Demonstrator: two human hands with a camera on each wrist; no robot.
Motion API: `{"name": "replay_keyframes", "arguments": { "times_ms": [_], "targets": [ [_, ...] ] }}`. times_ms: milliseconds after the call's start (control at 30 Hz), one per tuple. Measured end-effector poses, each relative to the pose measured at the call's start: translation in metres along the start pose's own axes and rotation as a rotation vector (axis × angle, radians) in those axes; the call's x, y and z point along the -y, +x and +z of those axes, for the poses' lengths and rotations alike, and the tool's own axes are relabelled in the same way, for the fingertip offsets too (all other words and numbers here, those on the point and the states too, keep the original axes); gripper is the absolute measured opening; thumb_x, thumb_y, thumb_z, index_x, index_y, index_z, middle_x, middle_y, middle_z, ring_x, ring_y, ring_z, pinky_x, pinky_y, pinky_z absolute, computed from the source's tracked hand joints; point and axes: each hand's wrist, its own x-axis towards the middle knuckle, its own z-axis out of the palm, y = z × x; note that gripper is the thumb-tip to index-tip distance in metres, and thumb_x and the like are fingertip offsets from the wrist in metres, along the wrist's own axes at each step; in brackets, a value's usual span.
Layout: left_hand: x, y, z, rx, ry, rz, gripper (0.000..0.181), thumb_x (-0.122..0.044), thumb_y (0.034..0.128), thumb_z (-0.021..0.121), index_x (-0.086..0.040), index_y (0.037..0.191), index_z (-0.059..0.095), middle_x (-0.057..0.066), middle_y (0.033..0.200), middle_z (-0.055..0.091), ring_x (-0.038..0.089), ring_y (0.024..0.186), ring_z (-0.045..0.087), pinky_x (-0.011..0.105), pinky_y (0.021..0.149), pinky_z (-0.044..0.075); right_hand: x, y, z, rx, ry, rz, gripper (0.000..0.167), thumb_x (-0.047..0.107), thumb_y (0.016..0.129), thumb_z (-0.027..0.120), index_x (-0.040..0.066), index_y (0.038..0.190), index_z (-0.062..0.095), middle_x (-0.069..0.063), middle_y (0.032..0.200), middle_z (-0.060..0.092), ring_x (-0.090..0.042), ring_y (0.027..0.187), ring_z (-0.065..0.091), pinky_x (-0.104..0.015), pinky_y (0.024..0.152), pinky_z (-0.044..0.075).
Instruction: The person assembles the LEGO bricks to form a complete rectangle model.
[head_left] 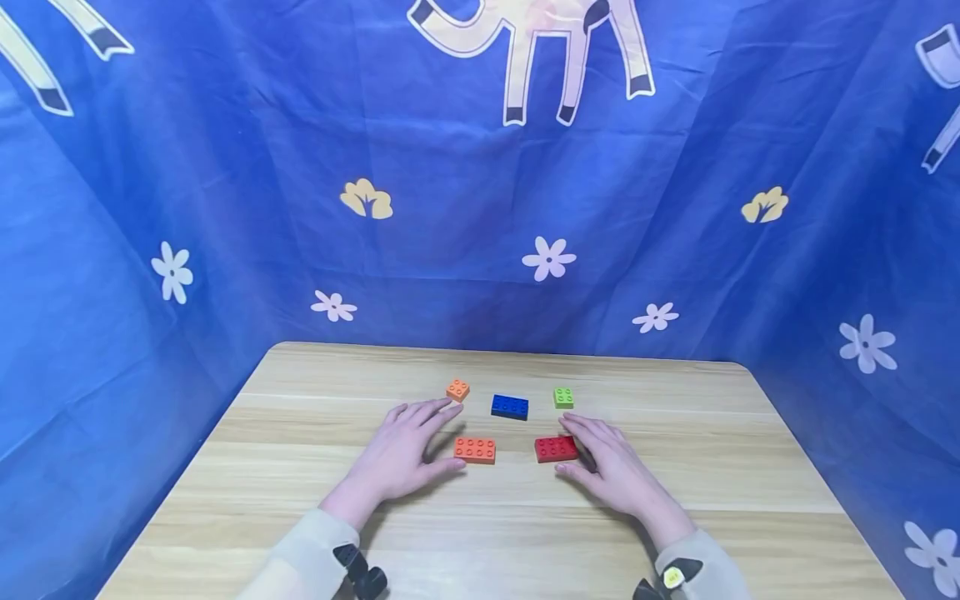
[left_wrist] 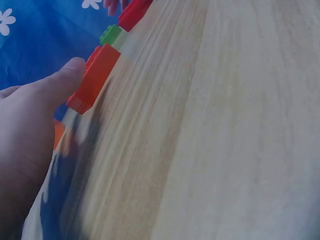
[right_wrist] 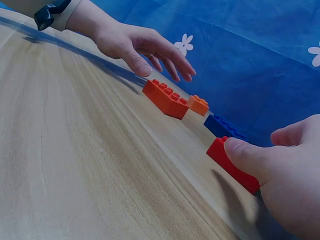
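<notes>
In the head view, my left hand (head_left: pixel 408 450) hovers around the left side of a long orange-red brick (head_left: pixel 475 451), thumb and fingers spread, holding nothing. My right hand (head_left: pixel 611 462) is spread around the right end of a red brick (head_left: pixel 555 449), its thumb in front and its fingers behind. Whether that thumb touches the red brick (right_wrist: pixel 232 167) in the right wrist view, I cannot tell. Behind these lie a small orange brick (head_left: pixel 457 390) near my left fingertips, a dark blue brick (head_left: pixel 510 407) in the middle, and a small green brick (head_left: pixel 563 397) beyond my right fingers.
The bricks lie apart on a light wooden table (head_left: pixel 480 533). Blue cloth (head_left: pixel 450 275) with printed flowers and animals hangs behind the table and along both sides. A dark strapped device (head_left: pixel 360 571) sits on my left wrist, and another (head_left: pixel 667 579) on my right.
</notes>
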Motion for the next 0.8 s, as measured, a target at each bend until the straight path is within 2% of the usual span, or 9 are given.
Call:
{"name": "replay_keyframes", "arguments": {
  "times_ms": [200,567,800],
  "targets": [
    [-0.003,0.002,0.001,0.025,-0.017,-0.002,0.087,-0.073,0.0918,0.066,-0.027,0.162,0.045,0.004,0.162,0.048,0.033,0.143,0.048,0.068,0.118,0.030,-0.001,0.000,0.002,-0.020,0.012,-0.001,0.073,0.048,0.095,0.079,0.011,0.154,0.056,-0.005,0.156,0.054,-0.034,0.142,0.050,-0.060,0.118,0.034],
    [-0.006,0.003,0.006,0.062,-0.079,-0.016,0.083,-0.071,0.0910,0.070,-0.020,0.156,0.054,0.005,0.156,0.055,0.029,0.141,0.051,0.067,0.120,0.025,-0.003,0.003,0.007,-0.022,0.027,0.009,0.069,0.045,0.095,0.080,0.009,0.150,0.059,-0.005,0.150,0.060,-0.030,0.138,0.053,-0.057,0.119,0.034],
    [-0.007,0.003,0.010,0.053,-0.096,-0.028,0.079,-0.067,0.0918,0.071,-0.017,0.151,0.059,0.005,0.150,0.060,0.026,0.138,0.054,0.065,0.121,0.025,-0.006,0.000,0.010,-0.007,0.053,0.032,0.066,0.042,0.096,0.079,0.008,0.149,0.060,-0.005,0.149,0.061,-0.029,0.139,0.053,-0.059,0.120,0.032]
  ]
}}
